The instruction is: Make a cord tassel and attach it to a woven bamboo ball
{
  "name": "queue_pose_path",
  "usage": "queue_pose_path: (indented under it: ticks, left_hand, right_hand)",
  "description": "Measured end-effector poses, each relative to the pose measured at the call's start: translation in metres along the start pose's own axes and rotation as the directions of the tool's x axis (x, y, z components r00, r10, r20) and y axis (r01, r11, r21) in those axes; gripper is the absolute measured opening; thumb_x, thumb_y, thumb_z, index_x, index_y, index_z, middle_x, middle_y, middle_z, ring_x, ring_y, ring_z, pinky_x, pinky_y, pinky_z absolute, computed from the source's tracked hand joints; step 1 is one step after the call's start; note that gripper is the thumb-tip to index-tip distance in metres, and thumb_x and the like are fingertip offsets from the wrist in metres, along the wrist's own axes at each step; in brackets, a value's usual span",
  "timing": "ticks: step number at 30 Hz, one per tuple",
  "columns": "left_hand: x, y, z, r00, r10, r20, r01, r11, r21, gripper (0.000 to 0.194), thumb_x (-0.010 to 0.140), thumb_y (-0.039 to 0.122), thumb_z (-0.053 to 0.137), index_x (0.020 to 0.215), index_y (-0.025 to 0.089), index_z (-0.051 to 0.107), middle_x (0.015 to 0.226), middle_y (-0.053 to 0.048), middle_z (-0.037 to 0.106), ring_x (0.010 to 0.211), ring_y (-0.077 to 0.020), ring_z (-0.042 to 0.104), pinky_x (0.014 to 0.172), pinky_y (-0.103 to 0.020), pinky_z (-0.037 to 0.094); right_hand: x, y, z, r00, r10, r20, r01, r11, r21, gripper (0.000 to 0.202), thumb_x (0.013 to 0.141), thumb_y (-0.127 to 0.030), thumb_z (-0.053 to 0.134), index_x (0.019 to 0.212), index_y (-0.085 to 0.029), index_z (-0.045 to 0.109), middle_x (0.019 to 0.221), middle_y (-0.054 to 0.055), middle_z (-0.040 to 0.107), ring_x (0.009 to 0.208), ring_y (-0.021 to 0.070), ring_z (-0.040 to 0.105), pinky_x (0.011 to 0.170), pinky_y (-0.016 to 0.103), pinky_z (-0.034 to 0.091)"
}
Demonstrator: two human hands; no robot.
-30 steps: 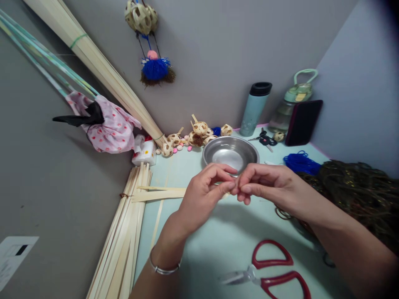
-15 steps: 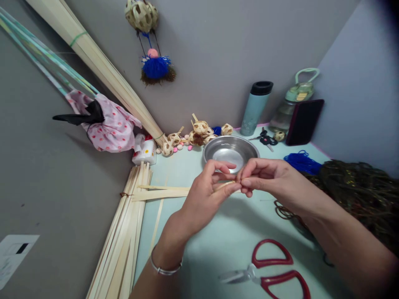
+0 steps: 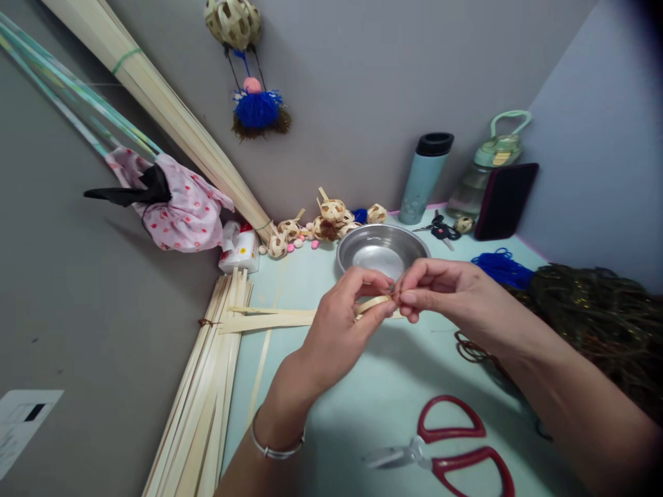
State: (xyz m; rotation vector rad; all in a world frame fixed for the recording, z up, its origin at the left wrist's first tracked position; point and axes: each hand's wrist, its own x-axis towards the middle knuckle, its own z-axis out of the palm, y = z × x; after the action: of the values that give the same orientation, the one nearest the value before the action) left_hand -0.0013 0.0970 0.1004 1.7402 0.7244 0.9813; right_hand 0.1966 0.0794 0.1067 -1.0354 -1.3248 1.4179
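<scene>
A pale bent strip (image 3: 371, 304) is pinched between the thumb and fingers of my left hand (image 3: 339, 324), which wears a silver bangle (image 3: 278, 453). My right hand (image 3: 440, 286) meets it fingertip to fingertip, closed on something too small to make out. Both hands are above the table, just in front of a steel bowl (image 3: 376, 255). Long flat pale strips (image 3: 280, 321) lie to the left, partly behind my left hand. Red-handled scissors (image 3: 429, 449) rest below the hands, blades apart from them and pointing left.
Strip bundles (image 3: 207, 386) lie at the left. Woven balls (image 3: 331, 210) sit by the wall, near a blue tumbler (image 3: 425, 179), a green-lidded bottle (image 3: 481, 172) and a phone (image 3: 505, 201). Blue yarn (image 3: 502, 268) and dark yarn (image 3: 595, 324) are at right.
The fingers of my left hand have curled in closer, and more of the bent strip shows between them. My right hand stays at the same meeting point, its fingers slightly shifted.
</scene>
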Motion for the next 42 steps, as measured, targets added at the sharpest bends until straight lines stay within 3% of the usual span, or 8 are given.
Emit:
queue_pose_path:
  ticks: [10, 15, 20, 23, 27, 30, 34, 42]
  left_hand:
    - [-0.001, -0.002, 0.007, 0.991, 0.097, -0.095, -0.093, 0.995, 0.047, 0.006, 0.092, 0.019, 0.062, 0.092, 0.017, 0.068, 0.112, -0.008, 0.061, 0.105, -0.0171, 0.062, 0.073, -0.024, 0.057]
    - [-0.002, 0.004, 0.001, 0.985, 0.163, 0.049, -0.167, 0.980, 0.107, 0.007, 0.091, 0.018, 0.062, 0.090, 0.019, 0.069, 0.117, -0.008, 0.060, 0.112, -0.0183, 0.059, 0.080, -0.025, 0.056]
    - [0.000, 0.003, -0.001, 0.997, -0.060, 0.052, 0.063, 0.996, -0.058, 0.020, 0.098, 0.036, 0.053, 0.105, 0.021, 0.064, 0.112, -0.006, 0.062, 0.089, -0.0144, 0.064, 0.064, -0.022, 0.055]
    - [0.001, -0.007, 0.004, 0.993, -0.119, -0.002, 0.118, 0.988, -0.104, 0.026, 0.101, 0.038, 0.044, 0.110, 0.021, 0.062, 0.096, -0.004, 0.065, 0.068, -0.0100, 0.062, 0.050, -0.018, 0.047]
    - [0.003, -0.016, 0.011, 0.989, -0.147, 0.012, 0.145, 0.955, -0.260, 0.027, 0.097, 0.039, 0.051, 0.112, 0.019, 0.060, 0.093, -0.003, 0.064, 0.057, -0.0088, 0.062, 0.044, -0.019, 0.047]
    - [0.005, -0.017, 0.012, 0.985, -0.171, 0.031, 0.171, 0.932, -0.319, 0.033, 0.093, 0.041, 0.058, 0.116, 0.018, 0.062, 0.084, -0.002, 0.064, 0.056, -0.0099, 0.062, 0.046, -0.020, 0.051]
    - [0.005, -0.017, 0.007, 0.972, -0.206, 0.115, 0.235, 0.879, -0.415, 0.034, 0.092, 0.041, 0.059, 0.117, 0.018, 0.066, 0.067, 0.000, 0.063, 0.056, -0.0130, 0.064, 0.050, -0.023, 0.055]
    - [0.009, -0.022, 0.006, 0.957, -0.246, 0.155, 0.290, 0.771, -0.567, 0.028, 0.077, 0.039, 0.078, 0.090, 0.018, 0.065, 0.085, -0.001, 0.067, 0.059, -0.0120, 0.066, 0.046, -0.021, 0.052]
  right_hand:
    - [0.000, -0.003, -0.001, 1.000, -0.002, -0.007, 0.002, 1.000, -0.015, 0.010, 0.081, -0.024, 0.080, 0.076, -0.020, 0.072, 0.069, -0.001, 0.071, 0.065, 0.0099, 0.063, 0.064, 0.020, 0.052]
    - [0.000, -0.002, -0.003, 1.000, 0.002, 0.011, -0.002, 1.000, 0.004, 0.013, 0.078, -0.024, 0.081, 0.075, -0.020, 0.070, 0.069, -0.002, 0.069, 0.065, 0.0099, 0.062, 0.063, 0.020, 0.051]
    - [-0.004, -0.007, 0.004, 0.998, -0.059, -0.005, 0.057, 0.982, -0.179, 0.014, 0.081, -0.027, 0.078, 0.076, -0.020, 0.066, 0.070, -0.002, 0.067, 0.064, 0.0116, 0.060, 0.059, 0.022, 0.048]
    - [-0.008, -0.006, 0.012, 0.956, -0.294, -0.016, 0.248, 0.832, -0.496, 0.009, 0.090, -0.026, 0.068, 0.083, -0.021, 0.066, 0.078, 0.001, 0.068, 0.068, 0.0144, 0.062, 0.060, 0.026, 0.048]
    - [-0.010, 0.006, 0.016, 0.757, -0.634, 0.158, 0.398, 0.255, -0.881, 0.013, 0.094, -0.012, 0.057, 0.093, -0.021, 0.065, 0.084, 0.005, 0.071, 0.074, 0.0188, 0.065, 0.064, 0.031, 0.047]
    - [-0.010, 0.017, 0.013, 0.669, -0.684, 0.291, 0.400, 0.001, -0.917, 0.025, 0.091, -0.008, 0.059, 0.110, -0.024, 0.064, 0.089, 0.006, 0.074, 0.077, 0.0218, 0.068, 0.066, 0.033, 0.049]
    - [-0.012, 0.021, 0.010, 0.601, -0.730, 0.326, 0.433, -0.046, -0.900, 0.042, 0.088, -0.005, 0.063, 0.125, -0.023, 0.059, 0.092, 0.008, 0.076, 0.081, 0.0239, 0.070, 0.073, 0.035, 0.053]
    - [-0.015, 0.012, 0.017, 0.562, -0.771, 0.301, 0.478, 0.006, -0.878, 0.044, 0.087, -0.002, 0.064, 0.123, -0.026, 0.065, 0.094, 0.007, 0.078, 0.084, 0.0245, 0.073, 0.073, 0.035, 0.057]
